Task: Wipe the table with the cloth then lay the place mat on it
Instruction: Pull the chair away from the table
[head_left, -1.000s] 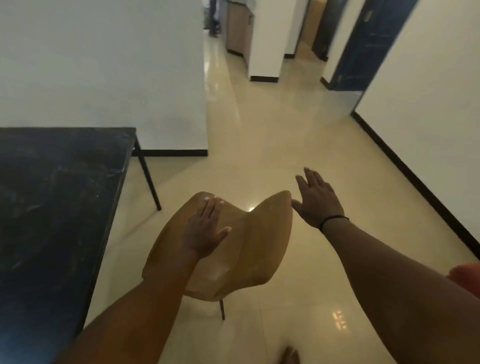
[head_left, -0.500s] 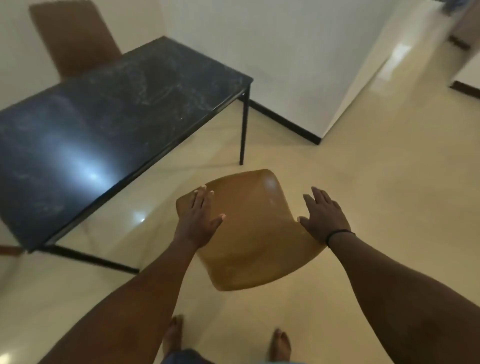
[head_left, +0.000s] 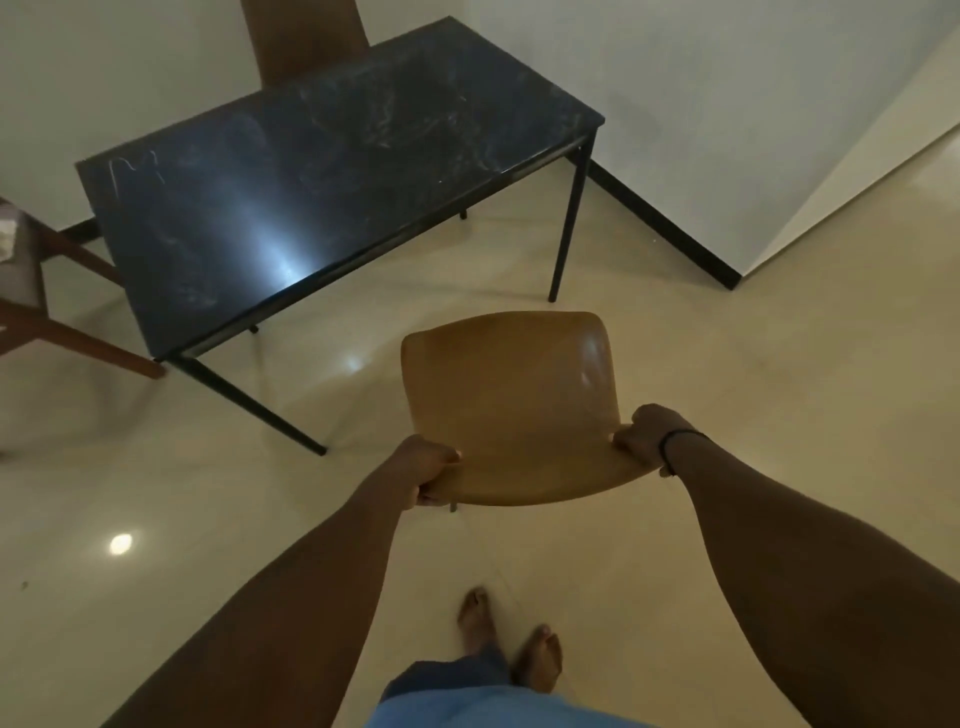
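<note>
A black marble-patterned table (head_left: 322, 171) on thin black legs stands ahead and to the left, its top bare and smeared. In front of me is a tan wooden chair (head_left: 511, 395), seen from above. My left hand (head_left: 423, 470) grips the near left edge of its back. My right hand (head_left: 649, 439), with a black band at the wrist, grips the near right edge. No cloth or place mat can be made out for certain; something pale (head_left: 6, 239) lies on a seat at the far left edge, too cut off to identify.
A brown chair back (head_left: 304, 36) stands behind the table against the wall. Another chair with brown legs (head_left: 78, 343) is at the left. A white wall corner with black skirting (head_left: 670, 228) juts in at the right. My bare feet (head_left: 509, 644) stand on glossy cream floor.
Both hands were flat and open over the tan chair; now they are closed on its back edges. The view has swung left and down, bringing the whole table into sight.
</note>
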